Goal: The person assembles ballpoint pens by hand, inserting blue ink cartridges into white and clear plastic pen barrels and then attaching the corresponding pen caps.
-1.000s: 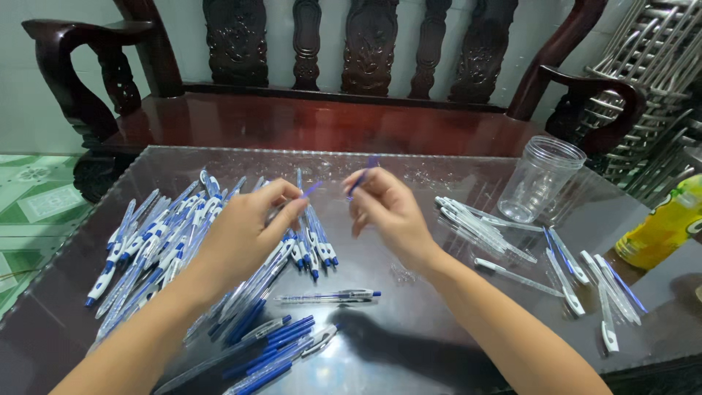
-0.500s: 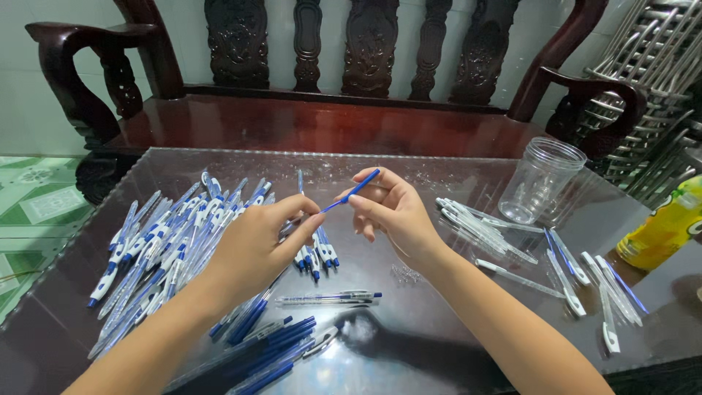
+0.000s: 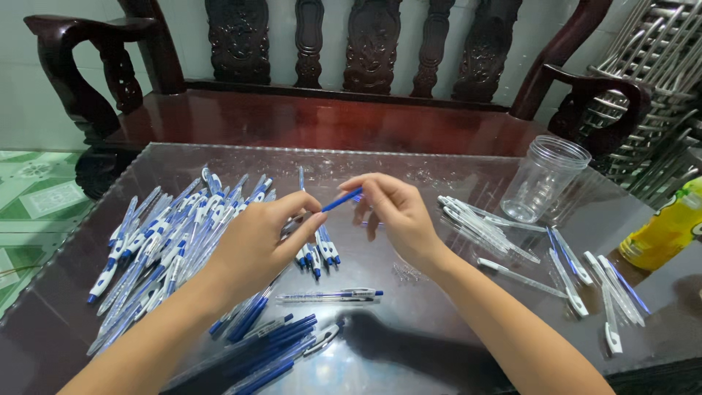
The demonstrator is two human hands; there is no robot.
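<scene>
- The left hand (image 3: 256,238) and right hand (image 3: 395,212) meet over the glass table (image 3: 439,336), both pinched shut on one thin blue pen part (image 3: 341,200), which slants up from the left fingertips to the right
- Left of the left hand lies a wide heap of blue and white pens (image 3: 157,241)
- Just below both hands rests a single clear pen (image 3: 329,295)
- Right of the right hand lie white pen barrels (image 3: 482,223); beyond them stands a clear plastic jar (image 3: 545,178)
</scene>
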